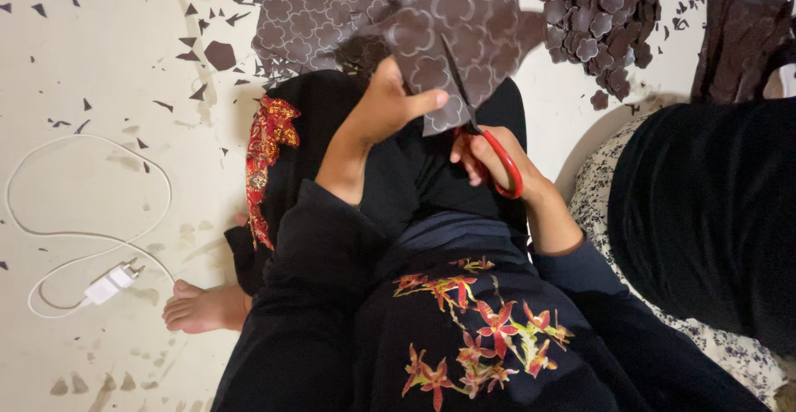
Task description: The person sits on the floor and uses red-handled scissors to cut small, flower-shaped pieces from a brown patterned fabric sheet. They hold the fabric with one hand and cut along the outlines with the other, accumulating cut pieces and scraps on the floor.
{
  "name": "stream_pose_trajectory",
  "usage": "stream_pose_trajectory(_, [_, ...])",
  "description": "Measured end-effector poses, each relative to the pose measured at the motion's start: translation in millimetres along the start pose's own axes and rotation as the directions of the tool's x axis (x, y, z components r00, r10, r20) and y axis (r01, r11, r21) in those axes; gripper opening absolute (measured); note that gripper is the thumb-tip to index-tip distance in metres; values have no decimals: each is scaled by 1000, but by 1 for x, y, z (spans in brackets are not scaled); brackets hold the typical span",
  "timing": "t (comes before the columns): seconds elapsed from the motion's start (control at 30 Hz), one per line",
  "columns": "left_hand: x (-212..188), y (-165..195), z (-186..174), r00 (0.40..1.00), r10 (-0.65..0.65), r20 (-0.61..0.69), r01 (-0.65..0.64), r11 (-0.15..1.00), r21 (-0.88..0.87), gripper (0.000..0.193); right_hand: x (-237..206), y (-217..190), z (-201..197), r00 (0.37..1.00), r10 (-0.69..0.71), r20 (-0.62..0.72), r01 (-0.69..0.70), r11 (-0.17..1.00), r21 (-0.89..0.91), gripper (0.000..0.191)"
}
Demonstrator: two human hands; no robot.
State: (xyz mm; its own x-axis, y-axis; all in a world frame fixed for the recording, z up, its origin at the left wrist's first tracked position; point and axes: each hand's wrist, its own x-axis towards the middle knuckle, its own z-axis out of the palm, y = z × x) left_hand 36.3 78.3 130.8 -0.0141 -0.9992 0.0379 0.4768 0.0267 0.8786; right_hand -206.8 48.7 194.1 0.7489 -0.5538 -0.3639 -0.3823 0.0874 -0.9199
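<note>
1. Head view, centre of the frame: the left hand (388,104) is clenched on the lower left edge of a dark brown sheet (464,39) printed with pale flower outlines, thumb lying across its face, holding it up above the lap.
2. Just right of centre, the right hand (489,159) grips the red handles of a pair of scissors (477,122). The dark blades point up the frame and lie across the sheet's lower edge.
3. Top centre-left, a second patterned sheet (319,10) lies flat on the floor, its lower edge jagged and touching the black garment.
4. Top right, a pile of cut flower shapes (597,18) sits on the floor, with a few strays just below it.
5. Far right, a person in black (705,213) crowds the edge; little room there.
6. Left half: pale floor (99,64) strewn with small dark offcuts, otherwise open. A white cable and charger (112,283) loop at lower left, near a bare foot (203,308).
</note>
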Motion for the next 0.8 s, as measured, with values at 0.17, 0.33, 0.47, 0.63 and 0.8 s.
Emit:
stream_pose_trajectory(0.17, [-2,8,4,982,183,57,-186,981,48,86,0,-4,1,1000,-4,-18,3,998,-60,75])
stream_pose_trajectory(0.33, [0,18,5,956,268,117,-268,963,-11,117,-2,3,3,999,-18,-43,15,998,-58,75])
stream_pose_trajectory(0.47, [0,20,7,961,257,105,-257,966,-13,123,-3,13,8,993,37,-109,-38,999,-2,76])
stream_pose_trajectory(0.63, [-1,20,7,976,189,111,-183,981,-64,124,-1,16,14,986,22,-165,-24,1000,-11,76])
stream_pose_trajectory(0.8, [-2,22,8,943,280,181,-298,951,83,121,2,8,16,989,-52,-138,43,997,-66,80])
